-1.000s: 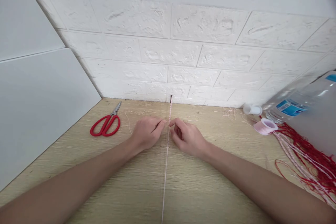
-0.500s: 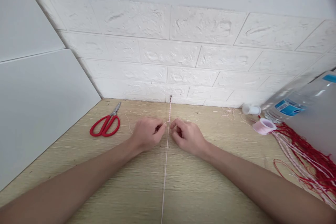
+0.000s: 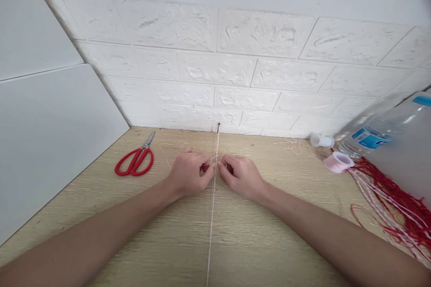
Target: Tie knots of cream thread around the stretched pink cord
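Note:
A pale pink cord (image 3: 211,233) runs taut from the near edge of the view to a dark anchor (image 3: 218,126) at the foot of the wall. Its far stretch is a knotted pink section (image 3: 217,142). My left hand (image 3: 192,170) is closed left of the cord, thumb and forefinger pinched on a thin pale thread (image 3: 211,161) that loops across it. Just right of the cord, my right hand (image 3: 240,174) is closed in a pinch on the thread too; the exact grip is hidden by the fingers. A loose loop of thread (image 3: 247,151) lies behind the right hand.
Red-handled scissors (image 3: 134,161) lie left on the wooden table (image 3: 161,242). On the right are a pink thread spool (image 3: 338,162), a white spool (image 3: 322,140), a water bottle (image 3: 367,138) and a heap of red cords (image 3: 400,188). A white brick-pattern wall (image 3: 249,98) stands behind.
My left thumb and fingertips have shifted slightly right and nearer to me, up against the cord. My right fingertips moved slightly left. The thread remains looped at the cord.

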Demonstrator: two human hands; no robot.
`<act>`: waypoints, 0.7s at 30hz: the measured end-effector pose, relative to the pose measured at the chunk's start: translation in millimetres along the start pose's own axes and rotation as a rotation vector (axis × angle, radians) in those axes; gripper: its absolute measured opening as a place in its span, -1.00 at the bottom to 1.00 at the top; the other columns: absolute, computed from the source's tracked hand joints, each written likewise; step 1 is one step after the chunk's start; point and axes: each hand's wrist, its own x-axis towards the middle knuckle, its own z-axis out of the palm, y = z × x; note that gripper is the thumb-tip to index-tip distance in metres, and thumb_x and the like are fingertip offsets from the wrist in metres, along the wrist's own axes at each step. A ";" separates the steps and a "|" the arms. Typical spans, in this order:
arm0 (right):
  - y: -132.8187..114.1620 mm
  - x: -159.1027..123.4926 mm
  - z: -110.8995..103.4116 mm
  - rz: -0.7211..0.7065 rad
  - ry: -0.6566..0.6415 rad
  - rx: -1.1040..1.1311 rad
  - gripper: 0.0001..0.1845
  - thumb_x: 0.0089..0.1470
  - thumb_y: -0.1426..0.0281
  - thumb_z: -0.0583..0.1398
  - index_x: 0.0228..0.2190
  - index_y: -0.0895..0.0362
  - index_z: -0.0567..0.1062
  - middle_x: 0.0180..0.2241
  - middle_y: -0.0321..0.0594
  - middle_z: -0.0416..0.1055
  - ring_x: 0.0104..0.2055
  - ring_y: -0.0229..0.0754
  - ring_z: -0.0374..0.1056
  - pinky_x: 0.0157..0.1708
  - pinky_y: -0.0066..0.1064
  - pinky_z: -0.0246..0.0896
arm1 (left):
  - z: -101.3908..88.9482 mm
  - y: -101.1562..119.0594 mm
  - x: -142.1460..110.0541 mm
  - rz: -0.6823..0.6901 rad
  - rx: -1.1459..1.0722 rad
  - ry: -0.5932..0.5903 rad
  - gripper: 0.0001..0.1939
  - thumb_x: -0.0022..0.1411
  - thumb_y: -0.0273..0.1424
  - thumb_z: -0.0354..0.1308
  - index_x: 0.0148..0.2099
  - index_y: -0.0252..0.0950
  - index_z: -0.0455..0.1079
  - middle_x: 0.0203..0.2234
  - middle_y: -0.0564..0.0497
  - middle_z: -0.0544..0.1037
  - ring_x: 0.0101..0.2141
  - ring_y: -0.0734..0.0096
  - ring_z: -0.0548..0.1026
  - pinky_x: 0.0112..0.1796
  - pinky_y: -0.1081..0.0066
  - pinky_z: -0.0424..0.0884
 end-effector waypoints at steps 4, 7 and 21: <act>-0.5 0.3 -0.5 -0.005 -0.012 0.001 -0.66 0.27 0.32 0.03 -0.55 0.10 0.21 -0.63 -0.38 0.26 -0.60 -0.32 0.10 -0.54 -0.44 -0.14 | -0.1 -0.1 -0.5 0.014 0.001 -0.009 -0.66 0.23 -0.32 0.02 -0.56 -0.29 0.12 -0.70 0.13 0.32 -0.61 0.53 0.18 -0.34 0.34 0.13; -0.5 0.0 -0.4 -0.012 -0.010 -0.002 -0.66 0.27 0.32 0.04 -0.56 0.10 0.22 -0.63 -0.37 0.26 -0.59 -0.31 0.11 -0.54 -0.43 -0.14 | -1.1 -0.5 -0.3 0.037 -0.004 -0.017 -0.67 0.25 -0.34 0.00 -0.56 -0.29 0.12 -0.69 0.13 0.31 -0.61 0.53 0.15 -0.34 0.33 0.12; -1.2 1.3 -3.0 -0.019 -0.036 0.028 -0.63 0.32 0.29 -0.02 -0.53 0.11 0.26 -0.60 -0.36 0.28 -0.58 -0.32 0.13 -0.52 -0.43 -0.12 | 2.6 -0.6 -0.5 0.150 0.012 -0.060 -0.73 0.31 -0.40 -0.03 -0.47 -0.29 0.21 -0.64 0.11 0.38 -0.58 0.49 0.23 -0.38 0.36 0.11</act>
